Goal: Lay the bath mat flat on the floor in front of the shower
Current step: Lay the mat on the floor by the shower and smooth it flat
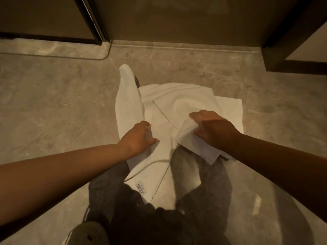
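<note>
A white bath mat [178,101] hangs and lies crumpled over the marble floor, partly folded on itself, below the glass shower door [177,20]. My left hand [139,138] pinches its left edge, from which a long fold stretches up and away. My right hand [214,129] grips a bunched part of the mat on the right. A small printed label [140,187] shows on the near corner, which drapes over my dark trousers.
The shower's raised stone threshold [177,45] runs across the top. A dark door frame [92,22] stands at upper left and a dark cabinet [297,55] at upper right. Grey marble floor [53,106] stretches on both sides. My shoe [88,234] is at the bottom.
</note>
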### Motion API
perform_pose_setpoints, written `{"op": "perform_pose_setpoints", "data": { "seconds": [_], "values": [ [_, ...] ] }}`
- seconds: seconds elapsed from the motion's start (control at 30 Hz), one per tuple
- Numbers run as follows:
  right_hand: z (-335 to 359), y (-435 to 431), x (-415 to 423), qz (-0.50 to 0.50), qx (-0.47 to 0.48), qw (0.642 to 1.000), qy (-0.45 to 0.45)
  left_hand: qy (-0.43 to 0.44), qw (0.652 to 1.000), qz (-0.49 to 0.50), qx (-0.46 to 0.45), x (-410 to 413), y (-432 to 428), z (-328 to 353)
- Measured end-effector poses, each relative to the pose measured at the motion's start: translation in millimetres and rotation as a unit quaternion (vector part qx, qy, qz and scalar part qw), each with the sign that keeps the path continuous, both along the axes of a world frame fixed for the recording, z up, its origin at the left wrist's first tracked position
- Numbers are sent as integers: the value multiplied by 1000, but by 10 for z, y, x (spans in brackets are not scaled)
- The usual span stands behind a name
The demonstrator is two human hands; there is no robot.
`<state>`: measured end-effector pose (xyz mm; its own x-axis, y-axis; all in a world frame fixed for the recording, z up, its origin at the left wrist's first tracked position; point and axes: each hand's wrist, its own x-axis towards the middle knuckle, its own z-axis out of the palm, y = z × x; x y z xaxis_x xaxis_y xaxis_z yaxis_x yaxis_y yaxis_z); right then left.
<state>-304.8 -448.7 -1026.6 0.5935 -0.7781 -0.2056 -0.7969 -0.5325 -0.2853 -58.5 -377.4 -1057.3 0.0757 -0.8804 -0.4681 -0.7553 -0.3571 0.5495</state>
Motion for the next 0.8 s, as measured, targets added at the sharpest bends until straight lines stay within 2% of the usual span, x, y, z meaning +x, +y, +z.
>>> {"op": "perform_pose_setpoints", "data": {
  "seconds": [0.2,0.3,0.6,0.8],
  "values": [
    [-29,-29,13,-17,11,1000,20,28,999,38,17,-45,-14,-156],
    [-49,-4,-3,-24,9,1000,0,27,999,44,18,-22,-56,-183],
    [-71,37,-16,-12,5,999,-29,-18,998,60,31,-104,-162,-217],
    [-58,58,-47,2,4,999,-35,-48,998,28,42,-122,-167,-196]
  ]
}}
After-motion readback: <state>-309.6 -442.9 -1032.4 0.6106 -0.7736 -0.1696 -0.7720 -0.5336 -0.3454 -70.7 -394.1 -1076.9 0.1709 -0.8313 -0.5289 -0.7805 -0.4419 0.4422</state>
